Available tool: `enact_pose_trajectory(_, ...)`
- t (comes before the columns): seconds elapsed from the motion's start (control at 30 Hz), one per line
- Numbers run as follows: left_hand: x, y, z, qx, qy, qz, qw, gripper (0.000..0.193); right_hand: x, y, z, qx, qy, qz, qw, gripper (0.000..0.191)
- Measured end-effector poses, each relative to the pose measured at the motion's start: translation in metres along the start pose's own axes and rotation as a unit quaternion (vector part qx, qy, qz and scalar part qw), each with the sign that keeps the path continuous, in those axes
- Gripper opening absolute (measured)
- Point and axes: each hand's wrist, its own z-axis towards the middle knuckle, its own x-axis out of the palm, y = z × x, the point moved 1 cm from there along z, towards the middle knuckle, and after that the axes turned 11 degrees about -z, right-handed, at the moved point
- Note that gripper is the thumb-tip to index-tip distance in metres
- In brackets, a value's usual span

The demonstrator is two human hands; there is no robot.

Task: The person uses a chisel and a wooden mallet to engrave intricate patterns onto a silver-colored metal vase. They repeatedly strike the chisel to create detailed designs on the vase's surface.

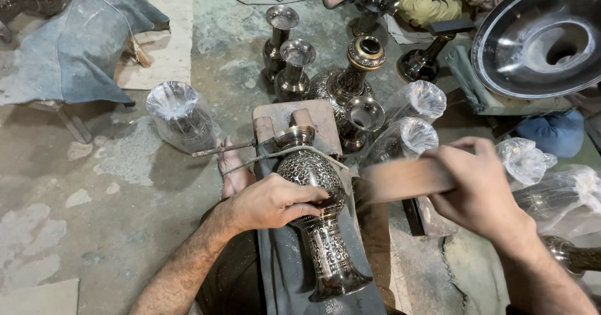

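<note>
An engraved metal vase [319, 215] lies on its side on a grey cloth, its neck resting against a wooden block [300, 116] and tied down by a cord. My left hand [275, 202] presses on the vase's round belly, fingers curled around it. My right hand [479, 186] grips a wooden stick [400, 180], blurred by motion, its end hanging just right of the vase. A bare foot [233, 171] rests beside the vase's neck, by a thin metal rod [222, 149].
Several upright metal vases [294, 67] stand beyond the block, some wrapped in clear plastic [181, 114] left and right. A large shiny metal bowl [544, 39] fills the top right. Another person's foot and legs [413, 2] are at the top. Grey cloth [75, 46] lies at top left.
</note>
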Motion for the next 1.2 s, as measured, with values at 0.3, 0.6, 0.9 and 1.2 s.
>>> enact_pose_trajectory(0.3,-0.004,0.002,0.003,0.013,0.018,-0.011,1.000,0.029,0.004,-0.003,-0.002,-0.032,-0.023,-0.041,0.998,0.044)
enact_pose_trajectory(0.6,-0.003,0.013,-0.002,0.061,0.016,-0.019,0.998,0.030,0.012,-0.007,0.001,-0.012,-0.029,0.024,0.999,0.045)
enact_pose_trajectory(0.9,-0.004,0.019,-0.003,0.038,0.045,-0.036,0.998,0.035,0.016,-0.001,-0.004,-0.010,-0.011,-0.063,0.998,0.040)
enact_pose_trajectory(1.2,-0.009,0.008,0.002,0.015,0.059,-0.045,0.997,0.032,0.009,0.004,-0.003,-0.010,-0.043,0.046,0.998,0.039)
